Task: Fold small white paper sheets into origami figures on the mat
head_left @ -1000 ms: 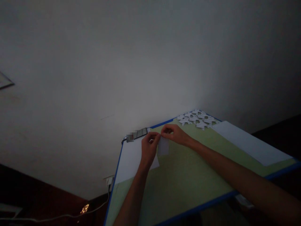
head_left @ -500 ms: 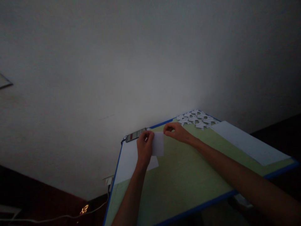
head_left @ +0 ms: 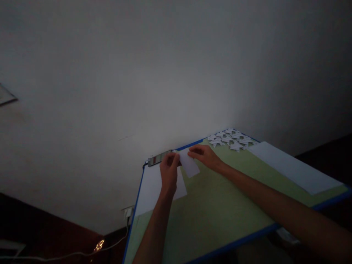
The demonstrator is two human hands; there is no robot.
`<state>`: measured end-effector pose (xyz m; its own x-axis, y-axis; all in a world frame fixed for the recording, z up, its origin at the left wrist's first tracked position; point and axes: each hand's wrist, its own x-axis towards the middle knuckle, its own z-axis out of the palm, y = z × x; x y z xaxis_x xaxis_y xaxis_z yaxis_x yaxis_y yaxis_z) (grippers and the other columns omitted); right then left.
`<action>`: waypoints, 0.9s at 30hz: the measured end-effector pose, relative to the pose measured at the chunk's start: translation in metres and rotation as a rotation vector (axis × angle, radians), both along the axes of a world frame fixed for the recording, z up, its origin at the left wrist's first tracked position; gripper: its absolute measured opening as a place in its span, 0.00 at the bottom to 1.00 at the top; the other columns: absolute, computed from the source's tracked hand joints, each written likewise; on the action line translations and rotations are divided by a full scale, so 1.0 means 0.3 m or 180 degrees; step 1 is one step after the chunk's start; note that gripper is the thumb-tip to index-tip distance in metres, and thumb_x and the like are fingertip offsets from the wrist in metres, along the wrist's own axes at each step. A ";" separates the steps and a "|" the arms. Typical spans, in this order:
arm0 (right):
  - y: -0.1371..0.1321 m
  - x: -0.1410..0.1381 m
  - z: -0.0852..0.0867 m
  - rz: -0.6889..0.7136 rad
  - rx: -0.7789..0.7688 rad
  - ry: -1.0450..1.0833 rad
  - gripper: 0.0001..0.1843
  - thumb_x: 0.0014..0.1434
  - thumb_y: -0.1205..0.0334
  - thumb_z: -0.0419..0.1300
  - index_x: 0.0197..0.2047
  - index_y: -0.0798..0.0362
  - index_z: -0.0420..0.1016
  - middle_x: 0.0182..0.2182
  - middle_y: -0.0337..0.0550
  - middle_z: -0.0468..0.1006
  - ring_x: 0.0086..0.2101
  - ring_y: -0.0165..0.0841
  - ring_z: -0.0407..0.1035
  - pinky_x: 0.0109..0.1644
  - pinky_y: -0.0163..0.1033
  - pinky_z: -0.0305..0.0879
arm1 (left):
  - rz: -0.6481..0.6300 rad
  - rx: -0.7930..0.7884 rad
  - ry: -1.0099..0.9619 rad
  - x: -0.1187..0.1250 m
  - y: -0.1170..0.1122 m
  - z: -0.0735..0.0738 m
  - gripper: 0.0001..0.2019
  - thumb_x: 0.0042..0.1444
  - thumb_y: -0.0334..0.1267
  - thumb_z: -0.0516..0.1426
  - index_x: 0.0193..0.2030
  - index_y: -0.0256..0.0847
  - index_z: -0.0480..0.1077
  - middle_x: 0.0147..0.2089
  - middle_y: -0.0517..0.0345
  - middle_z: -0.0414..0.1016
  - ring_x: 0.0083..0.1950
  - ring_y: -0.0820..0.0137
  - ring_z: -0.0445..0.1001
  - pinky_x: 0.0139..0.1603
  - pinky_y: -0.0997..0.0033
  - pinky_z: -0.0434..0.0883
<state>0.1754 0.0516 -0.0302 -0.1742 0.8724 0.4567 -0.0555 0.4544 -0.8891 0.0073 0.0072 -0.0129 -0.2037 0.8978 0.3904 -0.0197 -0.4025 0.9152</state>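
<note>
A small white sheet of paper (head_left: 190,165) is held up above the table between both hands. My left hand (head_left: 169,169) pinches its left edge with thumb and fingers. On the upper right edge, my right hand (head_left: 204,154) closes its fingertips. Beneath and left of my left hand lies a larger white sheet (head_left: 148,190) on the green tabletop (head_left: 217,205). Just behind that hand, a phone (head_left: 158,158) with a lit screen rests at the table's back left edge.
Several folded white paper shapes (head_left: 235,140) cluster at the far corner of the table. A big white sheet (head_left: 294,170) lies along the right side. A grey wall (head_left: 176,73) rises behind. At lower left, a plug (head_left: 128,212) and white cable (head_left: 115,244) run beside the table.
The held paper has tilted and looks narrower, its lower end swung to the right. My right hand has moved slightly left onto its upper edge.
</note>
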 end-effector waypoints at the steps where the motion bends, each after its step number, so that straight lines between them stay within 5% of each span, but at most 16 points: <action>1: 0.005 0.003 -0.003 -0.0012 -0.0014 0.0025 0.14 0.53 0.52 0.66 0.37 0.54 0.79 0.34 0.44 0.82 0.34 0.34 0.74 0.41 0.40 0.69 | -0.0066 -0.0055 0.0012 0.002 -0.002 0.000 0.14 0.51 0.45 0.66 0.37 0.37 0.74 0.33 0.57 0.76 0.34 0.70 0.74 0.36 0.68 0.74; 15: -0.022 0.020 0.016 0.0233 0.0404 -0.0904 0.11 0.57 0.57 0.62 0.34 0.56 0.82 0.31 0.45 0.82 0.32 0.34 0.73 0.38 0.37 0.66 | -0.0191 0.0032 0.1065 0.006 -0.015 -0.001 0.09 0.52 0.43 0.64 0.32 0.39 0.77 0.30 0.56 0.76 0.34 0.68 0.73 0.36 0.70 0.69; 20: -0.013 0.028 0.023 0.0087 0.0288 -0.1001 0.08 0.53 0.62 0.61 0.28 0.56 0.79 0.25 0.41 0.79 0.28 0.31 0.70 0.34 0.35 0.63 | -0.0114 0.0061 0.0948 0.001 -0.009 -0.002 0.08 0.52 0.42 0.64 0.32 0.39 0.76 0.32 0.56 0.77 0.35 0.68 0.73 0.37 0.71 0.68; 27: 0.011 0.051 0.020 0.0424 -0.0193 -0.0800 0.07 0.49 0.61 0.63 0.25 0.56 0.78 0.22 0.37 0.75 0.25 0.28 0.66 0.31 0.34 0.59 | 0.0446 0.0069 0.0370 -0.025 0.013 0.002 0.09 0.50 0.42 0.63 0.32 0.37 0.75 0.30 0.58 0.75 0.33 0.69 0.71 0.35 0.71 0.65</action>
<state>0.1907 0.0549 -0.0241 -0.3902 0.8586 0.3325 0.1144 0.4035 -0.9078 -0.0002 0.0111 -0.0123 -0.2786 0.8549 0.4377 0.1434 -0.4136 0.8991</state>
